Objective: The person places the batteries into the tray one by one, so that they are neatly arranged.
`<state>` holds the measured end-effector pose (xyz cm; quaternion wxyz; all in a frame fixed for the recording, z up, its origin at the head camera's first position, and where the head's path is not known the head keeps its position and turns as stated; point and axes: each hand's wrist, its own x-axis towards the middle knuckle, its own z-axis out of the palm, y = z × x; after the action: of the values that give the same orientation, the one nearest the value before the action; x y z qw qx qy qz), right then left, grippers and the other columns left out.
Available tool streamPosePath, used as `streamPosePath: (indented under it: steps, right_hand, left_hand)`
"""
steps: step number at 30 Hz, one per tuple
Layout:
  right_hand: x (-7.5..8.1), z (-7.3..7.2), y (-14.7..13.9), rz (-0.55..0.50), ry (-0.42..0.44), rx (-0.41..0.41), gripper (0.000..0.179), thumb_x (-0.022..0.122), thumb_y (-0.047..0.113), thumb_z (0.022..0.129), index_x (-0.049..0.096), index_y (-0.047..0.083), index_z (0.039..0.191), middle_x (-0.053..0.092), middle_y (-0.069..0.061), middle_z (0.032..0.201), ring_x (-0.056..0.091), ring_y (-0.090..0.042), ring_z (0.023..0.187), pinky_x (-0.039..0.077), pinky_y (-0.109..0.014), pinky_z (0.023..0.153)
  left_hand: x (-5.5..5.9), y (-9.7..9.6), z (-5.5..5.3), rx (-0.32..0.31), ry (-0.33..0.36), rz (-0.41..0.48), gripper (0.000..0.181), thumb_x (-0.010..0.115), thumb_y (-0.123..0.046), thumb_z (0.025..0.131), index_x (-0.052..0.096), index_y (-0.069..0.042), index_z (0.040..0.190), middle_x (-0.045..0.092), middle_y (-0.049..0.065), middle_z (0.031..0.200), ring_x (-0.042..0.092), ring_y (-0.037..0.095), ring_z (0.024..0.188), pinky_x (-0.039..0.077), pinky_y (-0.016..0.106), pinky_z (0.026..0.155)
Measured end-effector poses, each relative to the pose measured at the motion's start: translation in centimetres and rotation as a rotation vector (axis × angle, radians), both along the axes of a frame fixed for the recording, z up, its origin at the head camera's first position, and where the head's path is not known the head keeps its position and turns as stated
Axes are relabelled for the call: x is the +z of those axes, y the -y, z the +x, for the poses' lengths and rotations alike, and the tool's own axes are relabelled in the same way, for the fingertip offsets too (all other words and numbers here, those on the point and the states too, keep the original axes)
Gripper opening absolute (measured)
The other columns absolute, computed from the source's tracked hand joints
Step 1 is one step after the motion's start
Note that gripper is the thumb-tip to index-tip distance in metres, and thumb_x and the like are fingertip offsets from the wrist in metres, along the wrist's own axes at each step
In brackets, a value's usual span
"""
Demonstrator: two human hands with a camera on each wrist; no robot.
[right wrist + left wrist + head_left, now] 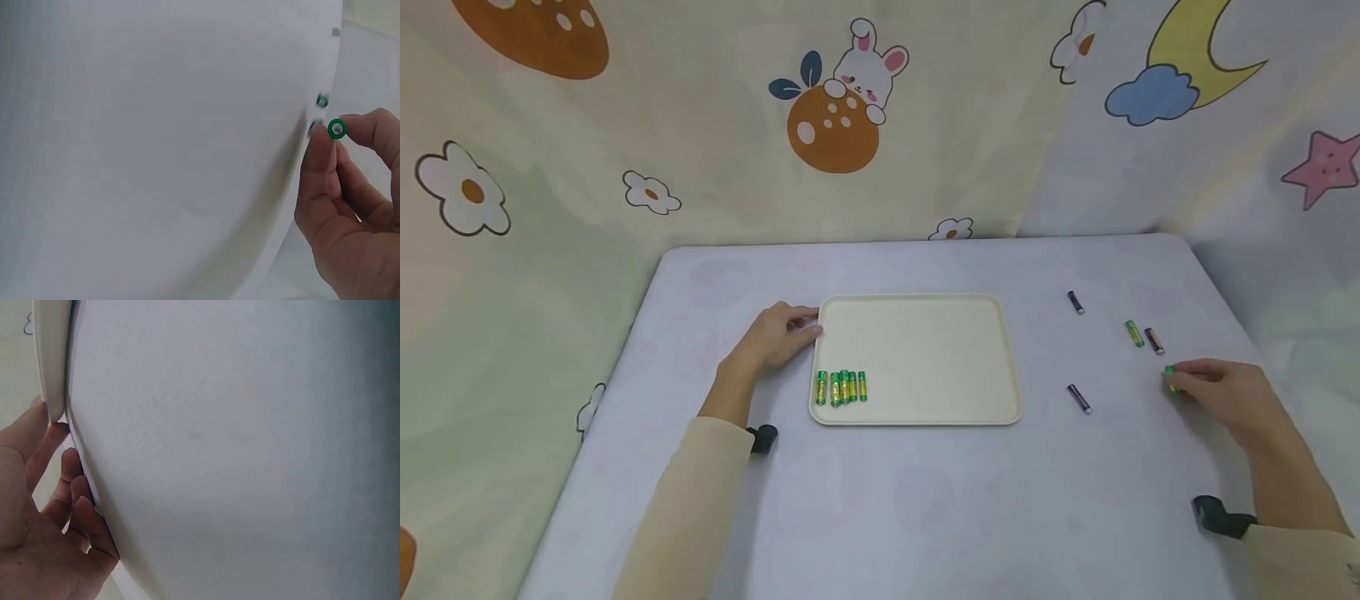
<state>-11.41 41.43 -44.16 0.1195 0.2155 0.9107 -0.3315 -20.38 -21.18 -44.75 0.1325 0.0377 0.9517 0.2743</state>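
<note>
Green battery (337, 129), end toward right wrist (1276, 454)

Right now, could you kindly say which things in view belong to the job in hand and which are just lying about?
Likely in the job:
tray, held by the left hand
five green batteries on it
green battery in the right hand
loose green battery

Seemingly lying about:
three dark batteries

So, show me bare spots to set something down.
Free: the tray right of its green batteries; the table between the tray and the dark batteries, and along the tray's near side. Crowded: the tray's near-left corner, and the table ahead of the right hand, where loose batteries lie.
</note>
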Motion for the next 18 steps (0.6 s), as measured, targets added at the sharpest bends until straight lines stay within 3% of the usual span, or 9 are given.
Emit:
streamPosePath:
  steps: [6, 9, 12, 18]
  right_hand:
    - [1.2, -1.1, 3.0, -0.103, -0.016, 0.048, 0.07, 0.064, 0.05, 0.098, 0.053, -0.003, 0.143, 0.053, -0.024, 0.139, 0.056, 0.004, 0.086, 0.048, -0.03, 0.082]
    - [1.7, -1.5, 4.6, -0.176, -0.032, 0.08, 0.071, 0.062, 0.05, 0.1, 0.05, -0.003, 0.146, 0.041, -0.025, 0.152, 0.056, 0.014, 0.086, 0.05, -0.023, 0.083]
    - [2.0, -2.0, 6.3, -0.283, -0.072, 0.101, 0.066, 0.063, 0.045, 0.101, 0.05, -0.003, 0.144, 0.041, -0.019, 0.151, 0.061, 0.015, 0.09, 0.051, -0.012, 0.08]
    - [2.7, -2.8, 9.6, -0.637, -0.136, 0.072, 0.05, 0.074, 0.022, 0.096, 0.053, -0.005, 0.133, 0.053, 0.002, 0.121, 0.069, 0.001, 0.094, 0.054, -0.015, 0.085]
  left_hand:
    - [0.1, 0.2, 0.0, -0.006, 0.007, 0.009, 0.052, 0.061, -0.044, 0.102, 0.057, -0.022, 0.149, 0.058, 0.011, 0.126, 0.052, 0.03, 0.117, 0.045, 0.05, 0.103]
    - [0.0, 0.3, 0.1, -0.006, 0.01, 0.005, 0.052, 0.061, -0.044, 0.102, 0.057, -0.022, 0.149, 0.058, 0.011, 0.127, 0.052, 0.03, 0.117, 0.045, 0.05, 0.103]
    - [0.0, 0.3, 0.2, -0.008, 0.003, 0.0, 0.052, 0.061, -0.043, 0.102, 0.056, -0.022, 0.149, 0.058, 0.011, 0.126, 0.052, 0.03, 0.117, 0.045, 0.05, 0.103]
    - [0.2, 0.3, 0.0, -0.012, -0.001, 0.0, 0.052, 0.061, -0.043, 0.102, 0.057, -0.022, 0.149, 0.058, 0.01, 0.125, 0.052, 0.029, 0.116, 0.045, 0.049, 0.102]
